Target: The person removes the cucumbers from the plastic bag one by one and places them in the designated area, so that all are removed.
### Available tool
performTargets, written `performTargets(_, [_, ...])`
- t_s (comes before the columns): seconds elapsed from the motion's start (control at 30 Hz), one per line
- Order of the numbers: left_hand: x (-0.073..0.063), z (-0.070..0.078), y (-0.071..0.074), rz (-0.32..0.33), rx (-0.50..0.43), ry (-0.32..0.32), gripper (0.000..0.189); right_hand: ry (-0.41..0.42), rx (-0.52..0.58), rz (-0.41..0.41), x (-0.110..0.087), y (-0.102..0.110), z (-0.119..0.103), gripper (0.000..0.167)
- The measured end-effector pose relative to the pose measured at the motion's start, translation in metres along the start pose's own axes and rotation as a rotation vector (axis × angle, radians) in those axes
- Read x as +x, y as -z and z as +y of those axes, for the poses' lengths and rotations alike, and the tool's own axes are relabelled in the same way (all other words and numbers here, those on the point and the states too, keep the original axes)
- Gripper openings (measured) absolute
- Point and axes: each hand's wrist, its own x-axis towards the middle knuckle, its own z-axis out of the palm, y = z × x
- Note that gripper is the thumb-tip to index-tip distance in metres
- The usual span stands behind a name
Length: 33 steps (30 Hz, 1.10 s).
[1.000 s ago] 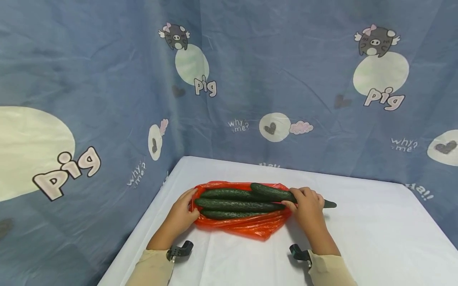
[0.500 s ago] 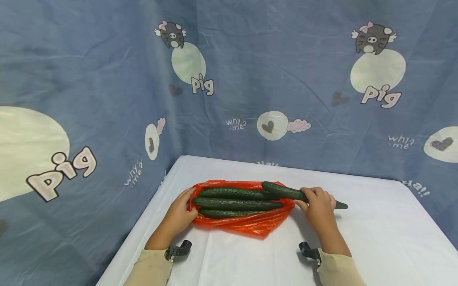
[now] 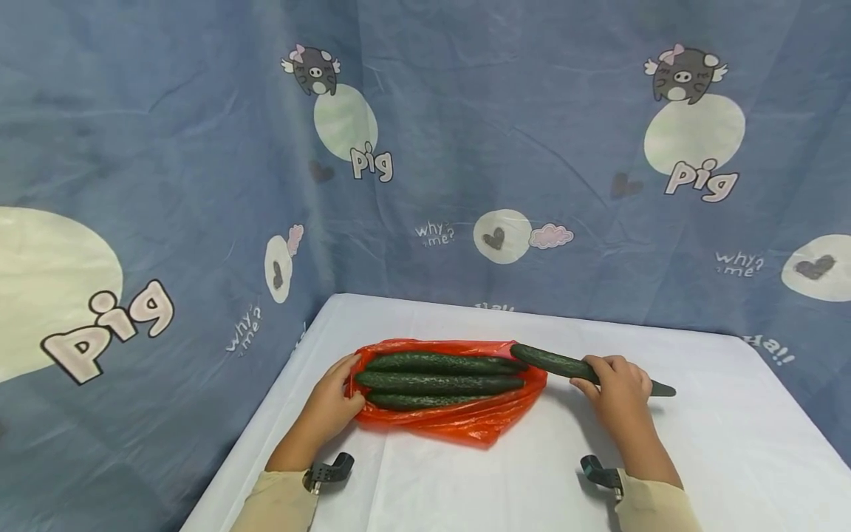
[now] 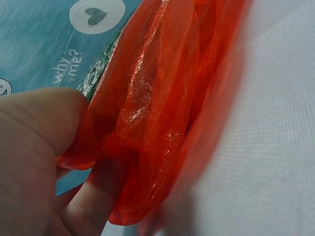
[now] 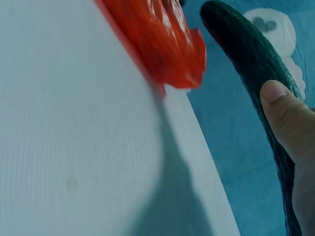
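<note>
A red plastic bag (image 3: pixel 459 425) lies spread on the table with three dark green cucumbers (image 3: pixel 439 383) side by side in its opening. At the bag's left end my left hand (image 3: pixel 330 399) pinches its edge; the left wrist view has the thumb and a finger gripping the thin red film (image 4: pixel 147 108). My right hand (image 3: pixel 620 388) grips another cucumber (image 3: pixel 555 362) around its middle, thumb on the near side. This cucumber is raised above the table, its left tip beside the bag's right edge. The right wrist view finds the held cucumber (image 5: pixel 251 54) apart from the bag (image 5: pixel 157 44).
White cloth covers the table (image 3: pixel 505 488). Blue curtains (image 3: pixel 425 148) with pig prints hang along the back and left sides. A dark wrist camera (image 3: pixel 332 469) is strapped on my left wrist and another camera (image 3: pixel 600 473) on my right.
My right hand has moved right with the held cucumber, drawing it from over the other cucumbers to the bag's right edge. My left hand keeps its place on the bag.
</note>
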Motion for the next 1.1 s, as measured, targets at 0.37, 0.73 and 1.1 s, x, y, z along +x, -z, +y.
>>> performTargets(0.37, [-0.001, -0.001, -0.001, 0.003, -0.015, 0.014, 0.077, -0.005, -0.027, -0.016, -0.008, 0.010, 0.020, 0.049])
performTargets(0.73, [-0.003, 0.004, 0.001, -0.007, -0.029, 0.014, 0.076, -0.099, -0.024, -0.072, -0.014, 0.014, 0.043, 0.052])
performTargets(1.1, [-0.003, 0.003, 0.001, 0.011, -0.013, 0.006, 0.076, -0.148, -0.048, -0.112, -0.016, 0.009, 0.055, 0.051])
